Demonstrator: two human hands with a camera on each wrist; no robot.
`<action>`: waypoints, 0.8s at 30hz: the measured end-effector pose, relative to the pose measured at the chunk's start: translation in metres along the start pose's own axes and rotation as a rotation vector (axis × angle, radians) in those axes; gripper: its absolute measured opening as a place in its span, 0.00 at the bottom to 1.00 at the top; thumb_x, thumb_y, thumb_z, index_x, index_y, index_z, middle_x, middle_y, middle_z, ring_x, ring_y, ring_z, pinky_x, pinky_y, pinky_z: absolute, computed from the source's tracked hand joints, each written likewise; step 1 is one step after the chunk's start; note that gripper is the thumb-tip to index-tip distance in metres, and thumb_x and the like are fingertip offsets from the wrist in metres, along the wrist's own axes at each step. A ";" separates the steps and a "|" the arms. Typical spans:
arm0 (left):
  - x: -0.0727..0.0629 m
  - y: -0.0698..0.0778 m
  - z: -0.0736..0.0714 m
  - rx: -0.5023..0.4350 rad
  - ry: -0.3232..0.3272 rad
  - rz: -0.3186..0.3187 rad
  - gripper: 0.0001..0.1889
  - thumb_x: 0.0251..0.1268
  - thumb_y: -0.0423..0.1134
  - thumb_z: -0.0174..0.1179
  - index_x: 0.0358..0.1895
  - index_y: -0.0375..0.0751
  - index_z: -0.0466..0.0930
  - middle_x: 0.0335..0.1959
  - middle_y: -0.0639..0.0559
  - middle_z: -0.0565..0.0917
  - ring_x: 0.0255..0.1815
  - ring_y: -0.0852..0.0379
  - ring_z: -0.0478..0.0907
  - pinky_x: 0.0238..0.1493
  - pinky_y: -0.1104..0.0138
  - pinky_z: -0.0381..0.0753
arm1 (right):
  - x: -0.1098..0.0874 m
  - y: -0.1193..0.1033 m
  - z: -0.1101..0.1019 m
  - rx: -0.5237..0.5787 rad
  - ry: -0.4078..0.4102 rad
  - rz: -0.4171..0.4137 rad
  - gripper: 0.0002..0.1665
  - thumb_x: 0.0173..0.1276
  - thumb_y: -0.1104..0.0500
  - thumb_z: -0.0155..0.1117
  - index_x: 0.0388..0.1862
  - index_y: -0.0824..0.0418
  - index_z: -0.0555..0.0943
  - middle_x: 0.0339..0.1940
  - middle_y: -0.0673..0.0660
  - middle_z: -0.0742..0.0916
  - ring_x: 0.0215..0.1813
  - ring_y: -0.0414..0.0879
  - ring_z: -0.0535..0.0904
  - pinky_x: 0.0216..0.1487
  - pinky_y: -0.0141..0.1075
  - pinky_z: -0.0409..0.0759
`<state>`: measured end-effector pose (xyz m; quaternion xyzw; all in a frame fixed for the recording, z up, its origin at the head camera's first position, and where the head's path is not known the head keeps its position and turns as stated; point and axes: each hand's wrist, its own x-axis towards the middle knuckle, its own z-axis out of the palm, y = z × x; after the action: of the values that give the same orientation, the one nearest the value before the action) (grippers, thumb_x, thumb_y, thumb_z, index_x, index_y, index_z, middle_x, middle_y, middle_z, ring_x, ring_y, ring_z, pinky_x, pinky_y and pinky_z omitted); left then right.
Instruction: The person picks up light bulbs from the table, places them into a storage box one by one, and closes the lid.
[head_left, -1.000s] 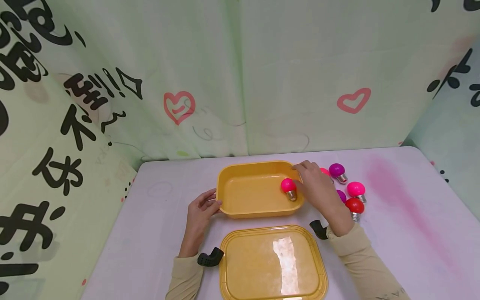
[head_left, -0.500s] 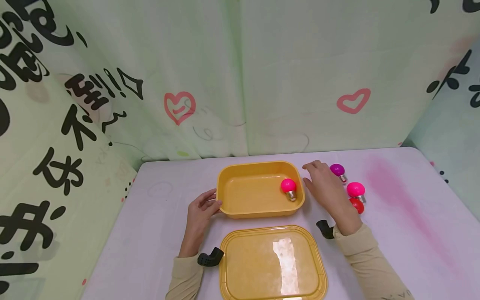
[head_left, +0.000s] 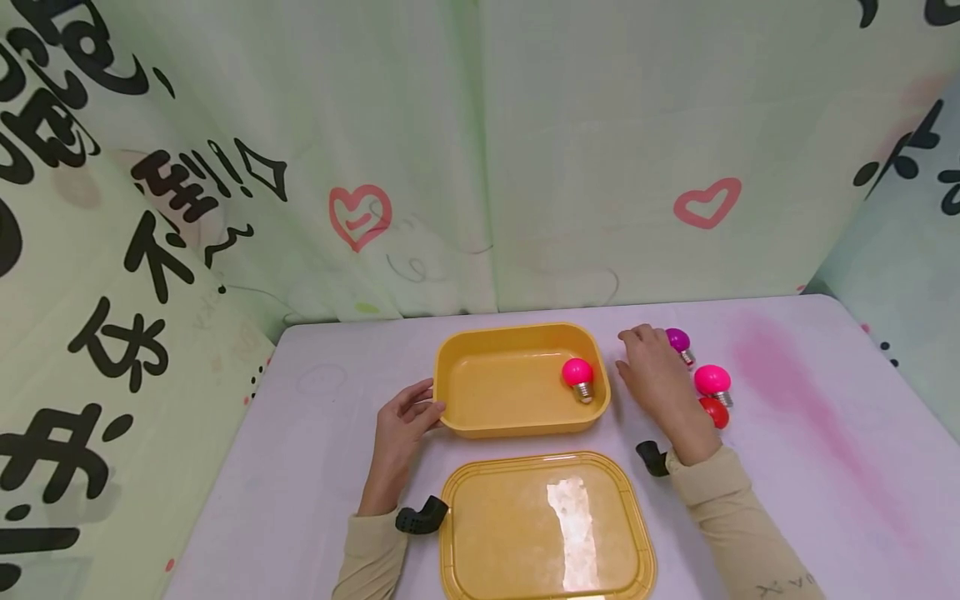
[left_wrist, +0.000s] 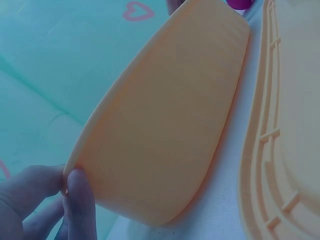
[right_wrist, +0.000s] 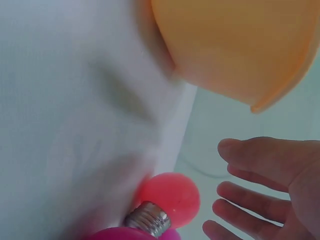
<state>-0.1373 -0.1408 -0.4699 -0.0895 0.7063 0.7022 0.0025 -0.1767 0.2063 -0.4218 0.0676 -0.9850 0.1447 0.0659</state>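
Note:
My left hand [head_left: 401, 429] pinches the left end of a yellow plastic box [head_left: 517, 422]; in the left wrist view, thumb and fingers grip its rim. Inside the box, at the right, lies a pink toy light bulb [head_left: 577, 371] with a silver screw base. Just right of the box, my right hand [head_left: 656, 375] hovers with loosely bent fingers, holding nothing. Around it lie a purple bulb [head_left: 678, 340], a second pink bulb [head_left: 712, 380] and a partly covered red bulb [head_left: 716, 411]. The right wrist view shows a reddish bulb [right_wrist: 172, 197] below the fingers.
A flat yellow lid [head_left: 502, 533] with a grooved rim lies in front of the box. Black wrist cameras sit at both cuffs, the left one touching the lid's edge in the head view. A pale green curtain [head_left: 585, 125] hangs behind the white table [head_left: 300, 467].
My right hand has drawn away from the box's right end, moving right over the loose bulbs. The pink bulb stays in the box. My left hand keeps its hold.

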 end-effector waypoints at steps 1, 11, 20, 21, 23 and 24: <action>0.000 0.000 0.000 -0.001 0.000 0.000 0.23 0.62 0.30 0.67 0.62 0.37 0.77 0.55 0.36 0.80 0.43 0.58 0.83 0.42 0.70 0.87 | 0.000 0.001 0.000 -0.003 0.004 0.001 0.29 0.63 0.64 0.71 0.60 0.76 0.74 0.58 0.74 0.77 0.60 0.68 0.72 0.57 0.59 0.80; 0.000 0.000 -0.001 -0.003 0.000 -0.018 0.23 0.62 0.30 0.67 0.62 0.37 0.77 0.55 0.36 0.80 0.43 0.58 0.83 0.42 0.69 0.87 | 0.004 0.009 0.000 -0.036 -0.024 0.048 0.30 0.63 0.63 0.70 0.60 0.77 0.74 0.56 0.76 0.76 0.58 0.70 0.71 0.52 0.64 0.80; 0.000 0.001 -0.001 0.012 0.005 -0.024 0.24 0.62 0.31 0.67 0.62 0.38 0.77 0.56 0.37 0.80 0.44 0.57 0.82 0.43 0.69 0.87 | 0.004 0.012 0.001 -0.045 -0.040 0.060 0.29 0.63 0.63 0.70 0.57 0.78 0.73 0.52 0.77 0.76 0.54 0.71 0.71 0.48 0.63 0.82; 0.001 0.000 -0.001 0.011 0.004 -0.026 0.24 0.63 0.31 0.67 0.62 0.38 0.77 0.56 0.37 0.80 0.44 0.57 0.82 0.44 0.70 0.87 | 0.004 0.012 0.001 -0.040 -0.045 0.065 0.29 0.63 0.63 0.70 0.58 0.78 0.73 0.52 0.77 0.76 0.54 0.71 0.71 0.48 0.63 0.82; 0.001 0.000 -0.001 0.011 0.004 -0.026 0.24 0.63 0.31 0.67 0.62 0.39 0.77 0.56 0.38 0.79 0.44 0.57 0.82 0.44 0.70 0.86 | 0.004 0.012 0.001 -0.024 -0.059 0.068 0.29 0.63 0.64 0.70 0.58 0.78 0.73 0.52 0.77 0.76 0.54 0.71 0.72 0.48 0.63 0.82; 0.001 0.000 -0.001 0.010 0.004 -0.025 0.24 0.63 0.31 0.67 0.62 0.39 0.77 0.56 0.38 0.79 0.44 0.57 0.82 0.44 0.70 0.86 | 0.004 0.013 0.002 -0.017 -0.067 0.068 0.28 0.63 0.65 0.69 0.58 0.78 0.73 0.52 0.77 0.76 0.54 0.71 0.72 0.49 0.63 0.82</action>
<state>-0.1381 -0.1415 -0.4703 -0.0997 0.7087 0.6984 0.0103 -0.1828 0.2173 -0.4263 0.0386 -0.9895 0.1361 0.0285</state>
